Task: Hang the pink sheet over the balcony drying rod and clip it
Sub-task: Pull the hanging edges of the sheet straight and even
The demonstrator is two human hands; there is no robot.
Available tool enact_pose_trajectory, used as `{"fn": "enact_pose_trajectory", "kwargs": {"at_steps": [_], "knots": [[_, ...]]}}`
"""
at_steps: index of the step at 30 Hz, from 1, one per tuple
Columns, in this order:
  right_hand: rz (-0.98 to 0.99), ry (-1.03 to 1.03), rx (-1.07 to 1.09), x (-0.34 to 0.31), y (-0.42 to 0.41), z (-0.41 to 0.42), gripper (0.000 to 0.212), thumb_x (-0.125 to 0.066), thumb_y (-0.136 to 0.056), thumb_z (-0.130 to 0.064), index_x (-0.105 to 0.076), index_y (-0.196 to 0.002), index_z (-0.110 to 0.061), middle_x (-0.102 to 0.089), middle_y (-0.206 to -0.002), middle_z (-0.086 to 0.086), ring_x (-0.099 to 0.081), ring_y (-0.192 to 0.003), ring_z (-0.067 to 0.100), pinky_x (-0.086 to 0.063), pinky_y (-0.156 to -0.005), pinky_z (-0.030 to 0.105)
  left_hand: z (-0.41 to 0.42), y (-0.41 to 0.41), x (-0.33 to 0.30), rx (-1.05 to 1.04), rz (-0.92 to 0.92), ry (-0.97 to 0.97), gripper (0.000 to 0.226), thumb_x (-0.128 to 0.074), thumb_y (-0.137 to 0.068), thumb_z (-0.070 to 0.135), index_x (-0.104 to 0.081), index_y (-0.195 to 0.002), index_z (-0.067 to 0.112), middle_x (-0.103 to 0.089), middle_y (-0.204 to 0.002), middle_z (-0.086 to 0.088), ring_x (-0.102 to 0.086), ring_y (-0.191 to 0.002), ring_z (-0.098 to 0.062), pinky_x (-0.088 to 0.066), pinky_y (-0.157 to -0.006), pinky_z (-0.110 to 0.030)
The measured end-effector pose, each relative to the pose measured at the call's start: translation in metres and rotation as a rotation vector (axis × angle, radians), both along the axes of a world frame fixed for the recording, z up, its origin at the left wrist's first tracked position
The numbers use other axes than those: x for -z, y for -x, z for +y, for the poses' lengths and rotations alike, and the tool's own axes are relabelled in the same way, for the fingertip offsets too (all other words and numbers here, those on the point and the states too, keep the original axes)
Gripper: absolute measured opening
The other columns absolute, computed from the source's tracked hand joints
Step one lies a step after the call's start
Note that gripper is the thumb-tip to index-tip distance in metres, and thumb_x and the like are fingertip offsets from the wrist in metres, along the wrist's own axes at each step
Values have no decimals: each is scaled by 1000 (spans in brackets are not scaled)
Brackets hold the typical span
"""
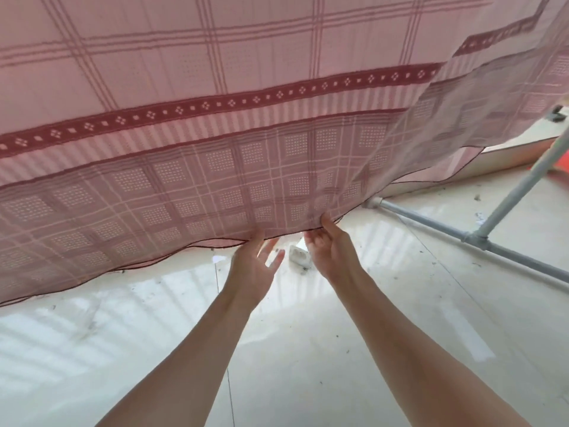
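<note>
The pink sheet point(215, 124), checked with a dark red patterned band, hangs in front of me and fills the upper half of the view. Its lower hem runs from lower left up to the right. My left hand point(254, 266) reaches the hem from below, fingers spread and touching the edge. My right hand point(331, 245) is just to the right of it, with the thumb pressed against the hem. The drying rod and any clips are hidden above the view.
Grey metal legs of a rack frame point(480, 238) stand on the glossy white tiled floor point(292, 334) at the right. A small white object point(298, 255) lies on the floor behind my hands. An orange thing point(560, 164) shows at the far right edge.
</note>
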State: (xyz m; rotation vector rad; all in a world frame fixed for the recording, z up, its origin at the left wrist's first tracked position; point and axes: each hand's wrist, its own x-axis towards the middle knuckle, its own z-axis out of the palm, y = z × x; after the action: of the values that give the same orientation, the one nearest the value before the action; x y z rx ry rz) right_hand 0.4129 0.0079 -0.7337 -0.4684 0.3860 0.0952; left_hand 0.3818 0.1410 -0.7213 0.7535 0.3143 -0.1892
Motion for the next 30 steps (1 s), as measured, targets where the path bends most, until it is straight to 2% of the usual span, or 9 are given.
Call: {"fn": "enact_pose_trajectory", "kwargs": {"at_steps": [5,9,10,11,14,18,23,27,30], "knots": [[-39,-145,-112,-5,0,-20,12,-52,-93,-15,-61,-100,-14,-60,-104,4,-60,-99,19,-50,-83,32,-34,9,1,-154,10,-37,12,-50,-92,11,-60,-87,16,-66,-87,4,-65,-90,-13,-48,-81,-34],[-57,-202,-177,-13,-21,-38,35,-43,-93,1,-50,-98,-33,-55,-98,-10,-57,-86,1,-49,-77,21,-27,18,-8,-290,56,-141,11,-52,-91,9,-59,-85,15,-67,-70,7,-66,-67,-7,-49,-80,-31],[-49,-212,-168,-15,-24,-44,28,-46,-94,-5,-53,-100,-31,-56,-101,-8,-58,-90,4,-50,-77,23,-24,19,-11,-328,67,-162,11,-52,-91,8,-58,-84,14,-66,-69,6,-65,-64,-6,-50,-78,-31],[-64,-156,-153,-15,-24,-51,14,-50,-95,-19,-56,-103,-28,-57,-105,-5,-58,-96,9,-50,-78,27,-23,19,-13,-359,76,-182,12,-52,-90,7,-57,-83,14,-65,-70,5,-65,-63,-7,-49,-77,-30],[-22,-97,-226,-15,-23,-68,32,-56,-88,-45,-61,-108,-20,-58,-109,1,-58,-101,18,-49,-80,32,-18,17,-20,-415,101,-239,10,-54,-89,6,-56,-83,13,-60,-80,1,-61,-71,-10,-50,-73,-28],[0,-100,-175,-17,-25,-84,37,-63,-84,-45,-60,-105,-15,-59,-113,3,-57,-113,22,-46,-95,34,-20,16,-24,-442,151,-278,14,-55,-89,6,-54,-77,14,-58,-83,-2,-56,-76,-13,-50,-73,-29],[-82,86,-197,-32,-36,-88,46,-64,-73,-58,-64,-104,-24,-69,-102,-3,-60,-105,18,-45,-98,38,-24,9,-25,-444,193,-271,10,-56,-88,5,-54,-82,12,-59,-85,-3,-57,-77,-14,-49,-70,-29],[-75,-156,-55,-35,-47,-121,23,-56,-91,-26,-66,-109,-14,-71,-106,2,-64,-106,21,-43,-103,43,-26,9,-11,-428,176,-262,7,-54,-89,6,-57,-84,10,-59,-85,0,-59,-76,-13,-47,-81,-31],[7,23,9,-28,-48,-149,15,-59,-90,-18,-64,-103,-13,-68,-102,0,-64,-99,19,-51,-88,37,-24,-1,-10,-378,145,-302,10,-55,-89,6,-58,-80,11,-62,-78,2,-64,-64,-9,-53,-75,-29]]}}
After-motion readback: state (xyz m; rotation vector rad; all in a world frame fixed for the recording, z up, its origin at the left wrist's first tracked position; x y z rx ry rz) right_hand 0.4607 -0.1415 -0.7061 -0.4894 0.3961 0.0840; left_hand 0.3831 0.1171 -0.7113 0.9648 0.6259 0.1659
